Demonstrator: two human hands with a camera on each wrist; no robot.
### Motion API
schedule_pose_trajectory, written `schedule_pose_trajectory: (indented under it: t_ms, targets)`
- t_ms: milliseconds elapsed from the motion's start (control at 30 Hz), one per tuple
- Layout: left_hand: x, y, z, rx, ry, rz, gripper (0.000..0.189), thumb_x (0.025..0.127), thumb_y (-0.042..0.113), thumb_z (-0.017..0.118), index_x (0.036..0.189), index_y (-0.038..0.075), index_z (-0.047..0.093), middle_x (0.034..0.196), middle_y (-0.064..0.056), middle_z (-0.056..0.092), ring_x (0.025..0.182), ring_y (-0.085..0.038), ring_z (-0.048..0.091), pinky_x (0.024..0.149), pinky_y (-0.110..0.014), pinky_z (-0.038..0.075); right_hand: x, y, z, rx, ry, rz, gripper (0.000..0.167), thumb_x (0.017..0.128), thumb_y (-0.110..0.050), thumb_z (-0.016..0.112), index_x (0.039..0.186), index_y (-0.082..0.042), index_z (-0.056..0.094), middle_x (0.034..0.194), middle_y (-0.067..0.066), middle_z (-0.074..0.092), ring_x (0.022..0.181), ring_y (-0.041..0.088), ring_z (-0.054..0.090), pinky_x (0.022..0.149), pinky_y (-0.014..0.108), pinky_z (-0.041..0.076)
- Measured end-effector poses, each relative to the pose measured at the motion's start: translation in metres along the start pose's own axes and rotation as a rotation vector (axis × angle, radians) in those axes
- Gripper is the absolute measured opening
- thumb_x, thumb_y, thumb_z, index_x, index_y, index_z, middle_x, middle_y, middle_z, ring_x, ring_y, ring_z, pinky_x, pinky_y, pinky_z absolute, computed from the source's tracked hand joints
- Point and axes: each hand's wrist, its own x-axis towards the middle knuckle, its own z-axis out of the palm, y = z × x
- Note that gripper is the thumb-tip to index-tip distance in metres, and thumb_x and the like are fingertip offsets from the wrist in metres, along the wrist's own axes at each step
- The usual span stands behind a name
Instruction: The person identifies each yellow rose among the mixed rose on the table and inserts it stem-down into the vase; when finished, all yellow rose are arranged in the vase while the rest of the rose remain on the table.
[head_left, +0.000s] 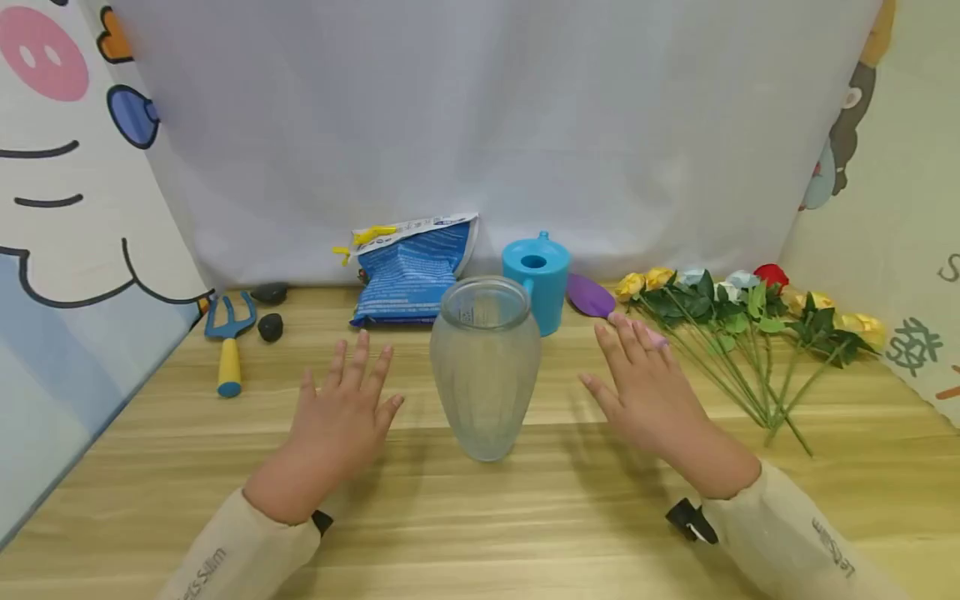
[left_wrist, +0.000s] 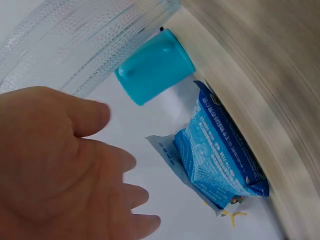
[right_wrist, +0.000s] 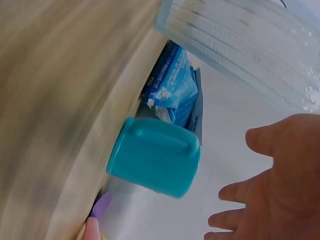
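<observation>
A clear, ribbed glass vase (head_left: 486, 375) stands upright in the middle of the wooden table. To its left my left hand (head_left: 343, 425) is held over the table with straight, spread fingers and touches nothing. My right hand (head_left: 648, 387) hovers on the other side, fingers straight, also apart from the vase. Behind the vase are a blue watering can (head_left: 546, 292) and a blue plastic bag (head_left: 412, 275) with a yellow tie. A purple shovel (head_left: 591, 295) lies beyond my right hand, its pink handle partly hidden by the fingers.
Artificial flowers (head_left: 750, 333) with long green stems lie at the right. On the left are a small hand fork (head_left: 229, 342) with a yellow handle and two black stones (head_left: 271, 327). A white cloth (head_left: 480, 125) hangs behind, with printed panels at both sides.
</observation>
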Motion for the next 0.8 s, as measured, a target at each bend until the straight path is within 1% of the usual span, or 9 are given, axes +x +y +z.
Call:
schedule_pose_trajectory:
  t_ms: [67, 167, 233, 333, 433, 533, 667, 733, 800]
  targets:
    - [0.0, -0.002, -0.002, -0.036, 0.038, 0.007, 0.059, 0.101, 0.037, 0.032, 0.149, 0.009, 0.011, 0.152, -0.021, 0.001, 0.136, -0.041, 0.001, 0.101, -0.068, 0.007, 0.006, 0.004, -0.005, 0.039, 0.034, 0.0, 0.062, 0.098, -0.039, 0.042, 0.143, 0.001, 0.027, 0.148, 0.024, 0.02, 0.135, 0.041, 0.016, 0.106, 0.06, 0.014]
    - [-0.003, -0.004, -0.006, -0.137, 0.127, 0.025, 0.058, 0.102, 0.036, 0.027, 0.148, 0.006, 0.01, 0.15, -0.023, 0.007, 0.136, -0.041, 0.005, 0.101, -0.067, 0.008, 0.014, 0.014, -0.017, 0.142, 0.089, 0.033, 0.059, 0.097, -0.042, 0.043, 0.134, 0.004, 0.043, 0.138, 0.026, 0.037, 0.126, 0.043, 0.033, 0.101, 0.059, 0.027]
    - [-0.005, -0.005, -0.008, -0.211, 0.188, 0.048, 0.058, 0.102, 0.037, 0.024, 0.148, 0.004, 0.01, 0.15, -0.024, 0.01, 0.136, -0.041, 0.009, 0.102, -0.066, 0.009, 0.018, 0.024, -0.025, 0.218, 0.119, 0.087, 0.057, 0.096, -0.045, 0.043, 0.128, 0.002, 0.052, 0.131, 0.025, 0.046, 0.12, 0.043, 0.041, 0.096, 0.058, 0.034]
    - [-0.005, -0.003, -0.008, -0.32, 0.266, 0.106, 0.057, 0.102, 0.035, 0.025, 0.147, 0.002, 0.012, 0.149, -0.023, 0.014, 0.136, -0.039, 0.013, 0.105, -0.062, 0.011, 0.019, 0.042, -0.035, 0.314, 0.176, 0.195, 0.058, 0.094, -0.049, 0.044, 0.12, 0.0, 0.058, 0.121, 0.021, 0.056, 0.111, 0.039, 0.049, 0.088, 0.056, 0.041]
    - [-0.003, 0.002, -0.006, -0.416, 0.3, 0.155, 0.06, 0.102, 0.035, 0.03, 0.147, 0.002, 0.01, 0.15, -0.021, 0.013, 0.136, -0.038, 0.014, 0.106, -0.058, 0.013, 0.018, 0.065, -0.042, 0.363, 0.254, 0.285, 0.054, 0.093, -0.048, 0.046, 0.115, -0.001, 0.061, 0.111, 0.02, 0.061, 0.101, 0.037, 0.054, 0.08, 0.053, 0.044]
    - [-0.001, 0.008, -0.005, -0.518, 0.273, 0.163, 0.069, 0.099, 0.038, 0.038, 0.148, 0.005, 0.003, 0.151, -0.019, 0.011, 0.136, -0.039, 0.014, 0.107, -0.056, 0.015, 0.014, 0.088, -0.047, 0.407, 0.326, 0.364, 0.054, 0.093, -0.047, 0.048, 0.113, 0.001, 0.062, 0.107, 0.022, 0.062, 0.097, 0.036, 0.055, 0.076, 0.05, 0.045]
    - [0.003, 0.019, -0.002, -0.607, 0.173, 0.142, 0.086, 0.093, 0.047, 0.049, 0.147, 0.006, -0.004, 0.151, -0.021, 0.009, 0.136, -0.04, 0.012, 0.106, -0.058, 0.016, 0.009, 0.118, -0.051, 0.456, 0.395, 0.486, 0.056, 0.092, -0.047, 0.048, 0.114, 0.002, 0.061, 0.111, 0.023, 0.059, 0.101, 0.035, 0.052, 0.077, 0.045, 0.044]
    - [0.006, 0.024, 0.0, -0.627, 0.13, 0.142, 0.092, 0.09, 0.049, 0.052, 0.147, 0.004, -0.004, 0.151, -0.021, 0.007, 0.136, -0.04, 0.011, 0.105, -0.058, 0.016, 0.006, 0.134, -0.051, 0.473, 0.414, 0.561, 0.058, 0.09, -0.05, 0.048, 0.114, 0.001, 0.062, 0.107, 0.018, 0.061, 0.097, 0.029, 0.054, 0.074, 0.039, 0.045]
    - [0.008, 0.029, 0.003, -0.638, 0.095, 0.145, 0.095, 0.088, 0.051, 0.055, 0.147, 0.005, -0.004, 0.152, -0.019, 0.005, 0.136, -0.04, 0.011, 0.105, -0.059, 0.016, 0.002, 0.15, -0.052, 0.485, 0.428, 0.625, 0.057, 0.089, -0.05, 0.049, 0.113, 0.0, 0.062, 0.095, 0.005, 0.063, 0.088, 0.018, 0.055, 0.069, 0.033, 0.044]
